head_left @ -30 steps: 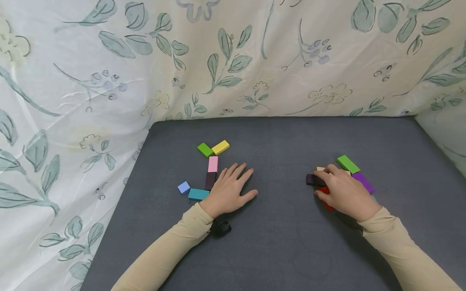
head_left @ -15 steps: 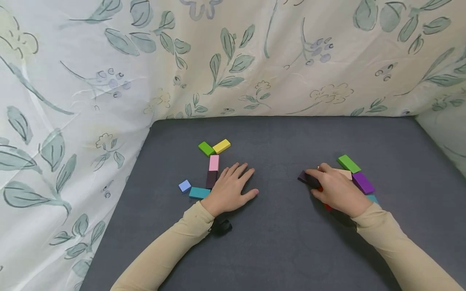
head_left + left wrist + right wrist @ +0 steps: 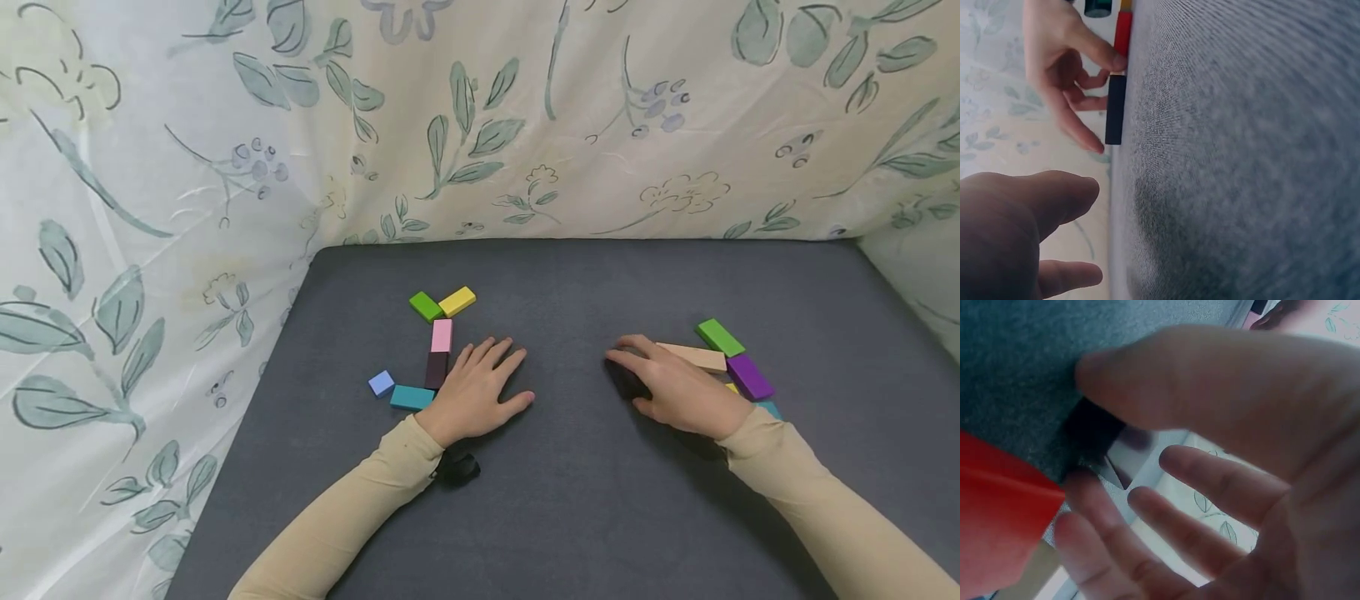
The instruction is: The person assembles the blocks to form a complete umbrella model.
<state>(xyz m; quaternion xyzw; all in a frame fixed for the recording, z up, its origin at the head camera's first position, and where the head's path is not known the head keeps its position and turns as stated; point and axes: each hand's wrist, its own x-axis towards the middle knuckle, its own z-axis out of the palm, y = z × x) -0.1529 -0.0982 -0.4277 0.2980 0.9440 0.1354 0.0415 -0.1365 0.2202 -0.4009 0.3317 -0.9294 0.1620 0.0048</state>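
My left hand [image 3: 474,396] rests with spread fingers on the dark table, partly over the end of a teal block [image 3: 411,397] and beside a dark brown block [image 3: 436,369]. My right hand [image 3: 681,387] has its thumb and fingers around a black block [image 3: 1115,111], which lies on the table and is mostly hidden by the hand from above. A red block [image 3: 997,512] lies under the palm, seen from both wrists; its end is close to the black block. Behind the right hand are a beige block [image 3: 697,357] and a purple block [image 3: 750,377].
A green block [image 3: 721,337] and part of a teal block [image 3: 769,409] adjoin the purple one. On the left lie pink [image 3: 442,336], green [image 3: 426,306], yellow [image 3: 457,301] and small blue [image 3: 381,383] blocks. Floral cloth [image 3: 525,125] hangs behind the table.
My right hand has moved left, taking the black block left and slightly toward me, at a changed angle. The beige block is more exposed. The left hand stays in place.
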